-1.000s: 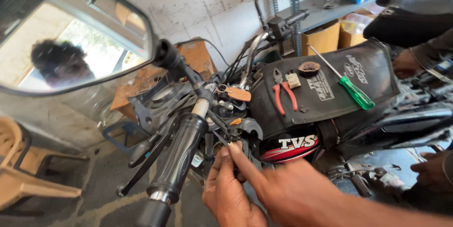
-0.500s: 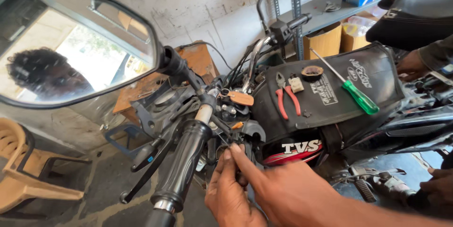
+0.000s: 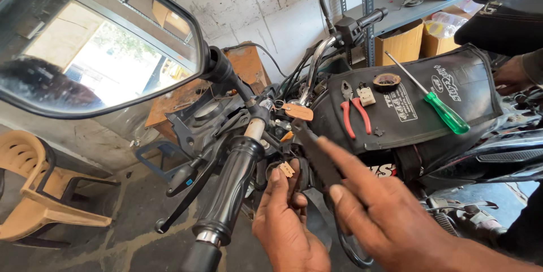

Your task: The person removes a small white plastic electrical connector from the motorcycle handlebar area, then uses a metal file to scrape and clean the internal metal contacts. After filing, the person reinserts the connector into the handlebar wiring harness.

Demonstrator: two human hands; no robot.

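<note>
While right hand (image 3: 390, 221) clamps dark pliers (image 3: 317, 156), left hand (image 3: 288, 224) fingers pinch small tan connector (image 3: 287, 169), handlebar grip (image 3: 231, 190) crowding left, green screwdriver (image 3: 438, 105) behind.

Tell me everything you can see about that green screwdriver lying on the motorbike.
The screwdriver has a see-through green handle, plastic by the look of it, and a long thin bare metal shaft. It lies flat and slanted on the black tank cover, handle toward the lower right, tip toward the upper left near a small round part. No hand touches it. Red-handled pliers lie apart to its left.
</note>
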